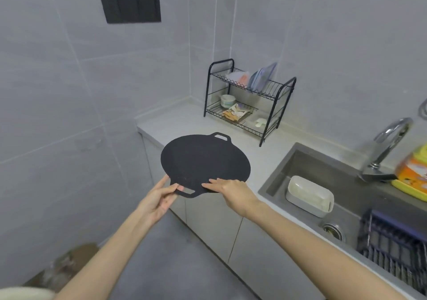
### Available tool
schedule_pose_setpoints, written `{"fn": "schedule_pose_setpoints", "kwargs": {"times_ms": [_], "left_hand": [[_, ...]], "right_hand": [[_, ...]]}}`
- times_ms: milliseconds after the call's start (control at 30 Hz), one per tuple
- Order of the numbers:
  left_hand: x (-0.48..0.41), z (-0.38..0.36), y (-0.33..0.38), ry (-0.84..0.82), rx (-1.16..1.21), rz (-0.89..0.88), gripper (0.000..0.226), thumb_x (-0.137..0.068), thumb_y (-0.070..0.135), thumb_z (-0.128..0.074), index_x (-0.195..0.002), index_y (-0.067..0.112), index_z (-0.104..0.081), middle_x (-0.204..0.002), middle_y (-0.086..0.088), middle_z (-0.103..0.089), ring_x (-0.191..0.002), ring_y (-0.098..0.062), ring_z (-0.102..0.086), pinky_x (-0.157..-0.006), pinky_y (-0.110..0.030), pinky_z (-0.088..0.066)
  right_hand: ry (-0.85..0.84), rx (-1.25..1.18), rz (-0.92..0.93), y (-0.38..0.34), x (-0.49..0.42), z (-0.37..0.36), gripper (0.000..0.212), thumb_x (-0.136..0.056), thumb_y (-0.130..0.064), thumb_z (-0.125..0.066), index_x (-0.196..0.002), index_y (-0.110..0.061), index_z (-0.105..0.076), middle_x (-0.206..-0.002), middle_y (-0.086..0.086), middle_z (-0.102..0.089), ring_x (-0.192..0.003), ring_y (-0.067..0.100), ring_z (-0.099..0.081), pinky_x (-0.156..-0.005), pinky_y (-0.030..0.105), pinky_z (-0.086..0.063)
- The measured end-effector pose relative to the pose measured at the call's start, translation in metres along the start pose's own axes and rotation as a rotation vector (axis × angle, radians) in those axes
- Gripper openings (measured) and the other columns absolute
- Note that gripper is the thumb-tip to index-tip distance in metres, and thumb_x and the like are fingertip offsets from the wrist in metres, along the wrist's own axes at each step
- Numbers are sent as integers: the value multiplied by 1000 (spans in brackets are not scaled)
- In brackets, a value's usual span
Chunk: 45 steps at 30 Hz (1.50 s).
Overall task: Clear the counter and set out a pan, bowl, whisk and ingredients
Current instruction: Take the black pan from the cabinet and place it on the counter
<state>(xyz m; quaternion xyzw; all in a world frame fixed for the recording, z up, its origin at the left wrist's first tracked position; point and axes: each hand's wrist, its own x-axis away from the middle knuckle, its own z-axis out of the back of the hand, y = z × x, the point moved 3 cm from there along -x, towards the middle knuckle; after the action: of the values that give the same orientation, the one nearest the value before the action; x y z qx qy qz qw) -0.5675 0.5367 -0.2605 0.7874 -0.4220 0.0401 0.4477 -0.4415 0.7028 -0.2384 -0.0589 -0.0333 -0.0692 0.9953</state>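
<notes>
Pan (pixel 201 158) is off the table (pixel 175 121), held in the air over the table's front-left corner; its far half is above the bare top and its near half hangs out past the front edge toward you. Your left grip (pixel 161 198) pinches the near loop handle (pixel 188 192), thumb on top and fingers curled beneath. Your right grip (pixel 233 192) lies spread flat on the near rim just beside that handle. Its thumb is hidden, so you cannot tell whether it clamps from below. Both grips sit on the pan's near end, with the left one carrying. The handle-to-handle axis runs away from you and slightly right, with the far handle (pixel 220 136) pointing toward the dish rack (pixel 248 91) in the table's back corner. Judgement: the landing spot lies forward and down from the grips, between the rack and the front edge and left of the sink (pixel 323 161). Pan looks flat, round, matt black and very shallow, its face bare. With all its weight beyond your grips it will probably want to dip at the far end, so lower the far handle first.
</notes>
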Motion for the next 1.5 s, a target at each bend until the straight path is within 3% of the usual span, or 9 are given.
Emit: {"fn": "schedule_pose_setpoints", "kwargs": {"times_ms": [367,633,733,833,967,1067,1233,1333,1500], "left_hand": [[-140,38,38,200,-7,55,60,-87,-11,-52,-142,10,-42,-107,-12,-68,-89,-20,-70,-98,-34,-43],[-275,66,94,177,-133,130,52,-92,-9,-46,-138,16,-45,-75,-4,-72,-68,-12,-71,-75,-25,-57],[-329,73,121,218,-143,167,50,-93,-11,-43,-136,14,-45,-89,-12,-69,-79,-18,-67,-83,-34,-56],[-371,71,144,245,-143,197,42,-95,-13,-35,-126,12,-48,-112,-14,-60,-88,-19,-61,-94,-36,-44],[-417,75,166,279,-200,248,22,-95,-9,-38,-95,4,-56,-99,-10,-60,-84,-16,-58,-83,-28,-48],[-439,79,173,315,-205,258,18,-93,-7,-46,-86,5,-57,-94,-10,-60,-84,-17,-57,-79,-26,-47],[-464,79,192,320,-155,209,20,-91,-1,-51,-109,1,-58,-129,-13,-55,-102,-23,-58,-102,-35,-44],[-464,77,199,385,-249,132,56,-93,1,-52,-144,8,-32,-149,-10,-33,-132,-25,-39,-113,-35,-32],[-446,59,195,335,-444,92,48,-96,6,-49,-142,13,-40,-145,-4,-41,-132,-21,-40,-110,-37,-36]], "right_hand": [[-181,-29,79,51,-158,-39,90,-81,20,-34,-147,-41,-28,-155,-9,-30,-129,25,-47,-98,40,-43],[-219,5,80,83,-299,-56,88,-84,17,-39,-148,-41,-23,-157,-12,-23,-142,17,-31,-97,36,-40],[-246,-6,55,95,-358,-57,86,-86,16,-40,-149,-39,-24,-158,-10,-21,-144,16,-25,-102,38,-38],[-294,-6,32,106,-405,-62,82,-89,15,-38,-150,-36,-21,-160,-8,-16,-146,18,-20,-105,40,-36],[-364,-23,0,115,-454,-75,80,-90,13,-40,-152,-33,-17,-160,-6,-13,-147,21,-16,-109,41,-36],[-350,-88,-45,118,-471,-83,73,-91,11,-38,-150,-30,-27,-158,-4,-23,-141,24,-29,-106,38,-40],[-229,-208,-155,125,-482,-78,52,-99,-5,-37,-146,-27,-36,-153,-5,-34,-136,21,-35,-105,33,-38],[-185,-262,-215,133,-478,-70,49,-99,-8,-38,-144,-28,-39,-151,-6,-38,-136,20,-36,-105,34,-38],[-130,-308,-261,140,-452,-56,50,-97,-8,-38,-142,-28,-41,-148,-5,-42,-133,19,-40,-104,33,-39]]}}
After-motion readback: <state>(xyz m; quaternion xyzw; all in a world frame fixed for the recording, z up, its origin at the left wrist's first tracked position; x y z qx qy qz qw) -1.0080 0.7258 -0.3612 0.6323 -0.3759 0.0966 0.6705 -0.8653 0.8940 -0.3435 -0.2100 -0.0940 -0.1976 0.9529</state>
